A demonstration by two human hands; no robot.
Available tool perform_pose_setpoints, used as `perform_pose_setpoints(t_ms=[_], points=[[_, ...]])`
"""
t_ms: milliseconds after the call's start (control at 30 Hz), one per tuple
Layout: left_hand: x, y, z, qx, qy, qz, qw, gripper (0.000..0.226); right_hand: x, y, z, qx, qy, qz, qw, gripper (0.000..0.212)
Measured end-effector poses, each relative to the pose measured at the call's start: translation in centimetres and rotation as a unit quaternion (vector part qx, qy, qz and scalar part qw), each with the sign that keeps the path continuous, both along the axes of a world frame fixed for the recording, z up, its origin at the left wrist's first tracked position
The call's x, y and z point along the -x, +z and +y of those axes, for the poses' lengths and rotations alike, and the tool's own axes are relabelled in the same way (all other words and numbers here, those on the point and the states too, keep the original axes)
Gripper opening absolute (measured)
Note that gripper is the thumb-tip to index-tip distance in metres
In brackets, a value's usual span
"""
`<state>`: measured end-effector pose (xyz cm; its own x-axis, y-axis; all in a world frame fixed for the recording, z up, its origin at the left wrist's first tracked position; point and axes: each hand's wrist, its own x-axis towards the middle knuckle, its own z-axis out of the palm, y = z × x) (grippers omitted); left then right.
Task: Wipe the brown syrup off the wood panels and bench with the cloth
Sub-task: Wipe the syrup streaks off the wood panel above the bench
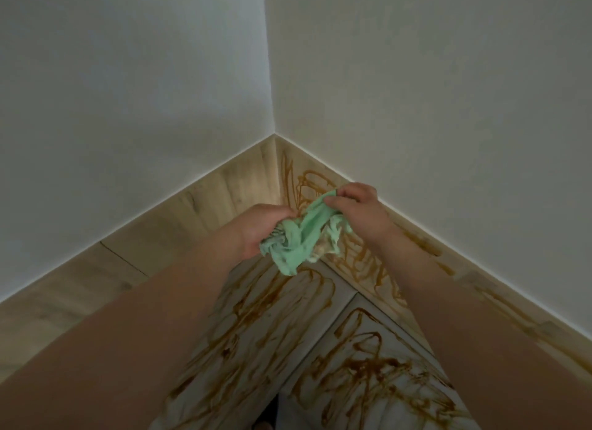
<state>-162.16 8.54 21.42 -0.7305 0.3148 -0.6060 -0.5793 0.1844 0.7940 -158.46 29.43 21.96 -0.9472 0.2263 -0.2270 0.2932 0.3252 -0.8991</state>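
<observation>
Both hands hold the green cloth (301, 240) up in the air, just over the corner. The left hand (262, 227) is curled round the bunched lower part. The right hand (352, 202) pinches the top edge with finger and thumb. The cloth does not touch any wood right now. It has some pale brown marks near its lower folds.

The brown syrup (368, 368) is all over the bench (253, 279) in squiggly lines. There is more on the wood panels (198, 208) — but only on the right one, as far as I can see. The left one looks clean. The white walls (432, 93) above look clean too.

I think this is a getting-ready step — the hands seem to be fixing the cloth, maybe to find a clean side. Most of the wiping is not done yet.

Next, the cloth needs to be bunched into a good pad, with a clean part facing out. Then it has to be pressed flat on the syrup and rubbed. The syrup is probably sticky, so one soft pass may only smear it.
</observation>
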Motion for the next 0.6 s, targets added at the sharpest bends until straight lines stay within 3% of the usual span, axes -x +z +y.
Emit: perform_pose_setpoints(t_ms=[67,167,233,333,500,600], points=[[0.9,-1.0,-0.9,0.063,-0.037,0.01,0.997,0.028,1.0,0.6,-0.4,0.017,0.018,-0.004,1.0,0.021],[1.8,-1.7,-1.7,0.064,-0.122,-0.039,0.99,0.014,2.2,1.6,-1.4,0.07,0.047,-0.023,0.996,0.016],[2.3,-2.5,-2.1,0.041,-0.142,-0.062,0.987,0.019,2.8,1.6,-1.9,0.153,0.058,-0.046,0.985,0.015],[3.5,-3.9,-2.5,0.035,-0.121,0.014,0.992,0.028,3.6,0.9,-2.6,0.214,0.023,-0.051,0.975,0.014],[5.7,-4.9,-4.2,0.096,-0.088,0.143,0.981,0.029,5.0,-0.6,-2.2,0.152,-0.003,-0.038,0.988,0.004],[7.1,-4.7,-5.2,0.088,-0.07,0.178,0.978,0.024,5.7,-1.4,-2.0,0.126,0.022,-0.049,0.991,0.023]])
